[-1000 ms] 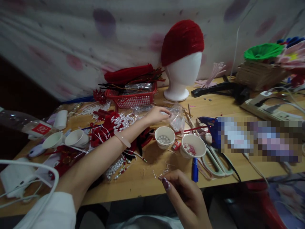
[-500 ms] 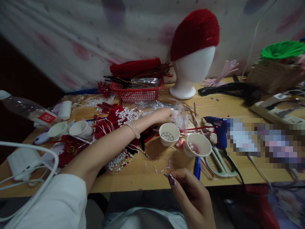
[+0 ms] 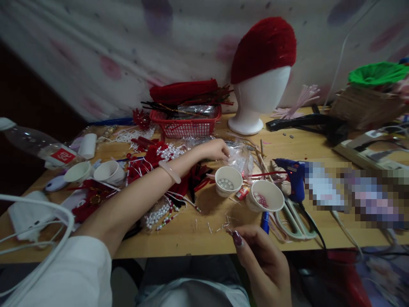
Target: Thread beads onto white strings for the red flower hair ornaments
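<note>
Starting nearest you: your right hand (image 3: 262, 264) hangs at the table (image 3: 191, 241) edge, on the near side of the pearl cup (image 3: 228, 181). Its fingers are curled against the thumb, and whatever they pinch is too fine to make out. Your left hand (image 3: 214, 149) lies just beyond the pearl cup, fingers drawn narrow, tips on the clear plastic bag (image 3: 240, 157); a grip cannot be confirmed. Compared with a second ago, neither hand has changed place, so the work remains at that bag. Farther beyond the cup stand the red basket (image 3: 187, 126) and the foam head (image 3: 258, 98).
</note>
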### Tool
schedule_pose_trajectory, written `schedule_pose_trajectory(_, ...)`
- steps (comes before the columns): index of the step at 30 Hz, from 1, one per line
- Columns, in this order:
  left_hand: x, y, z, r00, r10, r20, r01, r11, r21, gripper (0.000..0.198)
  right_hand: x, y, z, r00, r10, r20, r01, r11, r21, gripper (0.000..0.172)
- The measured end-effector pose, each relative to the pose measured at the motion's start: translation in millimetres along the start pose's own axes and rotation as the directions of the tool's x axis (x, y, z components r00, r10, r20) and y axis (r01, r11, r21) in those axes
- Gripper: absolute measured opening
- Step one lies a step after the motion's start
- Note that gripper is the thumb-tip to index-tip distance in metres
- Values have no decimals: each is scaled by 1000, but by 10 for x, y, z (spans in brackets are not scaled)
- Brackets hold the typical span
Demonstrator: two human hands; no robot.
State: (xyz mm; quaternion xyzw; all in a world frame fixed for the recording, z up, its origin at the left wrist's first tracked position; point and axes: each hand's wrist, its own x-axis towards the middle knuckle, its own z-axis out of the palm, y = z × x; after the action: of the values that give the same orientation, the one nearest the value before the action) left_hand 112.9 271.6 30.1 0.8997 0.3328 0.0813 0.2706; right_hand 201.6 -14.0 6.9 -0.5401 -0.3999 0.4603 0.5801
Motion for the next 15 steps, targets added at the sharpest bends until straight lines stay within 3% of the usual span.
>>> schedule_pose_trajectory(2, -108, 55, -190, 998, -59, -35, 59, 998, 19, 9, 6, -13, 22, 1000, -11, -18, 11, 1000, 3, 24)
schedule_pose_trajectory(5, -401, 214, -442, 975, -128, -183, 140, 989, 52, 11, 19, -36, 76, 999, -25, -23, 25, 1000, 10, 26)
schedule_pose_trajectory(8, -865, 458, -464, 912, -172, -373, 187, 982, 3, 15, 44, -68, 174, 999, -49, -20, 49, 999, 0, 28)
schedule_pose_trajectory(10, -1223, 645, -304, 800, -316, -510, 87, 902, -424, 10, 68, -96, 262, 995, -95, -7, 95, 995, -7, 29)
schedule_pose_trajectory(11, -1395, 735, -184, 752, -421, -507, -11, 762, -648, 10, 81, -110, 310, 992, -125, 3, 125, 992, -12, 28)
schedule_pose_trajectory(12, -1552, 817, -52, 742, -514, -431, -91, 560, -823, 13, 93, -123, 359, 988, -154, 16, 154, 988, -19, 27)
schedule_pose_trajectory(14, -1801, 944, 206, 745, -634, -208, -165, 127, -978, 19, 112, -143, 455, 979, -193, 57, 196, 980, -39, 26)
schedule_pose_trajectory(15, -1890, 983, 315, 749, -652, -116, -176, -27, -984, 23, 117, -149, 499, 976, -203, 82, 207, 977, -51, 25)
